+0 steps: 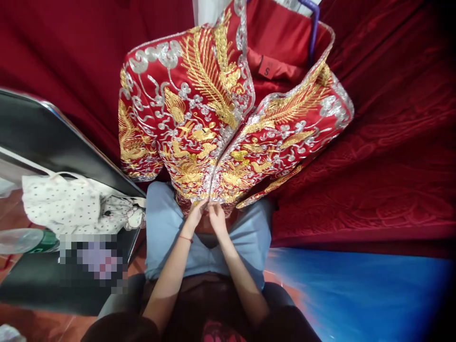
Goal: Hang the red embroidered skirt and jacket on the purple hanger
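A red jacket (221, 109) thick with gold and silver embroidery hangs open in front of me on a purple hanger (313, 28). A size tag marked S (268, 68) shows inside its collar. My left hand (195, 213) and my right hand (216, 216) meet at the jacket's bottom hem, where the two front panels come together. Both hands have their fingers closed, pinching the hem edges. A thin red cord circles my left wrist. My forearms reach out over my lap in light blue cloth (164, 228).
Dark red patterned fabric (384, 142) drapes behind and to the right. A black folding chair (53, 137) stands at the left, carrying a white dotted bag (67, 199) and a plastic bottle (24, 240). A blue surface (356, 289) lies at lower right.
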Motion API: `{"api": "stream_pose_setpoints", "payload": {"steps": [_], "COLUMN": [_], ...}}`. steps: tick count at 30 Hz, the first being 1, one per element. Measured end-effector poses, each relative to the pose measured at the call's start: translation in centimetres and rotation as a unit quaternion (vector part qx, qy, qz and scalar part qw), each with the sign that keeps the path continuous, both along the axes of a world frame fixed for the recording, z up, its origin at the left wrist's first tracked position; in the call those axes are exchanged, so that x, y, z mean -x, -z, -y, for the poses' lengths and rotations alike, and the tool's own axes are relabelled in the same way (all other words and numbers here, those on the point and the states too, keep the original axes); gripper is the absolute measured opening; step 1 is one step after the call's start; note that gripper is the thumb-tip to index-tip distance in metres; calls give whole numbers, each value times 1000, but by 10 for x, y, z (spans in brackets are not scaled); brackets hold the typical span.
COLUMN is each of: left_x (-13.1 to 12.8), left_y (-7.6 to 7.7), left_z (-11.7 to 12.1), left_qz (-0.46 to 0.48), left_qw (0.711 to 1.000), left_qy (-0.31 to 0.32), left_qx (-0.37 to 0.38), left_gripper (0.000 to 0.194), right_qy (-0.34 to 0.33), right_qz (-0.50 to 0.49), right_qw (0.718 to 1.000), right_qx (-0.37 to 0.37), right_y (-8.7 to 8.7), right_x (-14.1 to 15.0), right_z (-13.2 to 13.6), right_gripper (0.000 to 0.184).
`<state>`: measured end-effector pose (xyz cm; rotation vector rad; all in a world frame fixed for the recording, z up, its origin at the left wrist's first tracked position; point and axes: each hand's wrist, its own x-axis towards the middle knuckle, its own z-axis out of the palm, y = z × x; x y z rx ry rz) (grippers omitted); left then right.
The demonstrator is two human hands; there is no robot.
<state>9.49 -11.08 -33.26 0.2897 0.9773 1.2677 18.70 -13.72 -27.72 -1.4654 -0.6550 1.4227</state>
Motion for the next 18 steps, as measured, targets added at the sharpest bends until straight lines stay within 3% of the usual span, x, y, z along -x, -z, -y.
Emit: {"api": "stream_pose_setpoints", "payload": {"steps": [3, 6, 12, 18], "left_x": [-3, -2, -2, -5], "left_y": [4, 8, 10, 9], "left_z": [-4, -3, 1, 0], "left_qz": [12, 16, 13, -6], "left_qw": [1000, 1000, 1000, 999], "left_qy": [-11, -9, -12, -32], "left_qx": [-16, -16, -19, -23], "left_gripper": [24, 24, 28, 38], "right_qy": [-69, -102, -69, -46], "right_qz": [249, 337, 305, 103], "right_qw": [965, 935, 948, 993], "right_qx": [-32, -38, -50, -45], "right_y": [-16, -27, -31, -30], "right_x": [-11, -10, -7, -12], "right_z": [-15, -22, -22, -29], "right_gripper": [22, 25, 18, 14]}}
